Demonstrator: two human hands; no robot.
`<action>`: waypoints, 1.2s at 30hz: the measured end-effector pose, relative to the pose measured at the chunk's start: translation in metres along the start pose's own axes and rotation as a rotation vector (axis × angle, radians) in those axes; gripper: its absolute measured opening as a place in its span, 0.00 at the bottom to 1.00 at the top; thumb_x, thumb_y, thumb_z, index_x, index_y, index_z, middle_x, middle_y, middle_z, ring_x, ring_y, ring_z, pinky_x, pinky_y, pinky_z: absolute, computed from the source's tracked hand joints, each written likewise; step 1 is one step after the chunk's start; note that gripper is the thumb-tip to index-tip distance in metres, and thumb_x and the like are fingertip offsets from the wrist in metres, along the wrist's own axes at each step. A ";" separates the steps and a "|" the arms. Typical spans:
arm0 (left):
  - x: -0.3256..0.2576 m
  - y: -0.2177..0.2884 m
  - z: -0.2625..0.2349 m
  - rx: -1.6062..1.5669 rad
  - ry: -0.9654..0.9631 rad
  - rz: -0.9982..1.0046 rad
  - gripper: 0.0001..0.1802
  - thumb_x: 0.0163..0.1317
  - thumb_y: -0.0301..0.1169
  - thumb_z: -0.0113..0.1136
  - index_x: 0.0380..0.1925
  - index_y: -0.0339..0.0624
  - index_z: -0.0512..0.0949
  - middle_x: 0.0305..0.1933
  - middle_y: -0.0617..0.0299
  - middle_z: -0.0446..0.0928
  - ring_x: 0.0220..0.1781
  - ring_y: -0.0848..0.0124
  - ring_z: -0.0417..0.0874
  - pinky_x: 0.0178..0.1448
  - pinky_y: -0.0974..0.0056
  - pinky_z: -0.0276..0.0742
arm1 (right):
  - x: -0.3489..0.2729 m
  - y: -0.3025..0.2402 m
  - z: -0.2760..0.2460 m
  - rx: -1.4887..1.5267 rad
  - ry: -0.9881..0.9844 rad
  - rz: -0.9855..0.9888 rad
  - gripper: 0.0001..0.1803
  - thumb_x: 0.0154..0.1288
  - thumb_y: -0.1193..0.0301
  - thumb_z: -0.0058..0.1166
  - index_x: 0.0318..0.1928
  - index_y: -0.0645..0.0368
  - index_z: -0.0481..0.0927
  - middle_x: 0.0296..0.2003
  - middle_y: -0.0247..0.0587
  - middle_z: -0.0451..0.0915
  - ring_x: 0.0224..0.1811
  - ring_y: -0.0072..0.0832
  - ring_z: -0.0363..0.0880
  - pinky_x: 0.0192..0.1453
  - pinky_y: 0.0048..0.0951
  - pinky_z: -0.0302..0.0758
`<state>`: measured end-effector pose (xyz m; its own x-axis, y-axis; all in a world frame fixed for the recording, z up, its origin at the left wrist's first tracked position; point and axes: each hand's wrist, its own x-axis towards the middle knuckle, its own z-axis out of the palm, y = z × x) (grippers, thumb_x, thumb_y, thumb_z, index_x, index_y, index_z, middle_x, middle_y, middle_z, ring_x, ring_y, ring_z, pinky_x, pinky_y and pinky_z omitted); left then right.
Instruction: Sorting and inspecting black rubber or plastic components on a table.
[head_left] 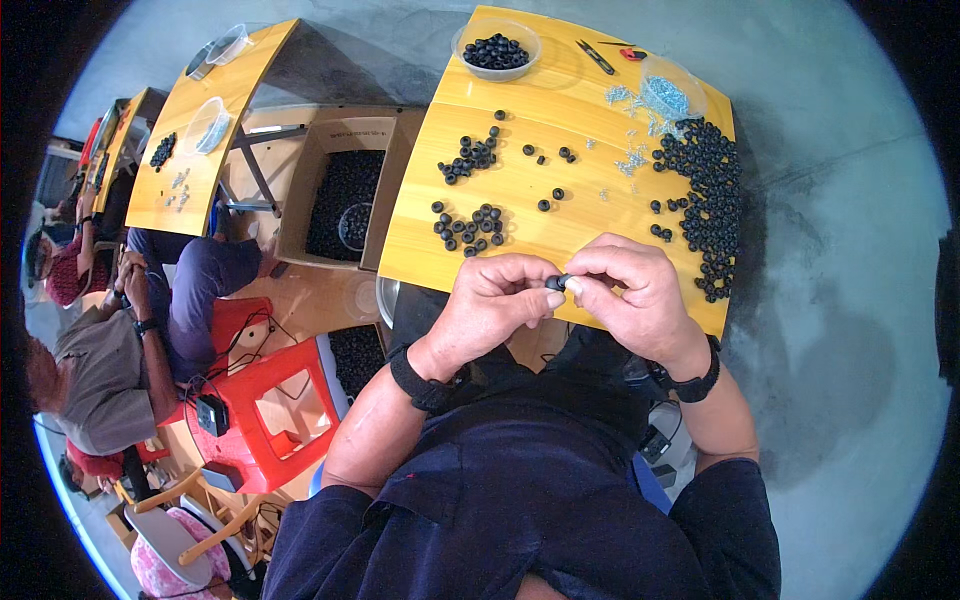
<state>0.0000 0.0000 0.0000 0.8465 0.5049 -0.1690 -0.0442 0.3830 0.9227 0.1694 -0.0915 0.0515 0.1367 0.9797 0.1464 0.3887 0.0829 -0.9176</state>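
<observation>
My left hand and my right hand meet above the near edge of the yellow table. Between their thumbs and forefingers they pinch a small round black part, mostly covered by the fingertips. Loose black ring-like parts with holes lie to the left of my hands. A large pile of the same parts runs along the table's right edge. Tiny silvery pieces are scattered near a tipped clear tub holding more of them.
A clear bowl of black parts stands at the far edge. Snips and a red-handled tool lie at the back right. To the left are a cardboard box of black parts, a red stool and a seated person.
</observation>
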 end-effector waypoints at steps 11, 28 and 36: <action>0.000 -0.002 0.003 0.085 0.047 -0.020 0.06 0.60 0.23 0.62 0.36 0.34 0.80 0.27 0.64 0.79 0.26 0.80 0.78 0.31 0.73 0.79 | -0.004 0.004 0.006 -0.054 0.031 -0.062 0.05 0.56 0.81 0.58 0.35 0.64 0.80 0.24 0.42 0.75 0.25 0.30 0.75 0.29 0.28 0.71; -0.004 0.001 0.008 0.075 0.045 -0.083 0.06 0.59 0.24 0.62 0.35 0.34 0.80 0.24 0.65 0.78 0.23 0.81 0.77 0.27 0.76 0.74 | -0.009 0.010 0.003 0.335 -0.040 0.303 0.04 0.61 0.79 0.57 0.36 0.67 0.81 0.27 0.35 0.80 0.25 0.16 0.77 0.29 0.18 0.75; -0.005 -0.001 0.005 0.055 0.048 -0.069 0.06 0.60 0.26 0.62 0.35 0.34 0.81 0.22 0.67 0.77 0.23 0.83 0.75 0.26 0.77 0.72 | -0.009 0.001 0.006 0.301 -0.052 0.335 0.05 0.62 0.79 0.56 0.37 0.67 0.81 0.27 0.35 0.79 0.25 0.16 0.77 0.29 0.19 0.75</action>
<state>-0.0017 -0.0073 0.0016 0.8201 0.5159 -0.2476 0.0434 0.3754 0.9258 0.1631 -0.0989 0.0476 0.1612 0.9687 -0.1886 0.0478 -0.1985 -0.9789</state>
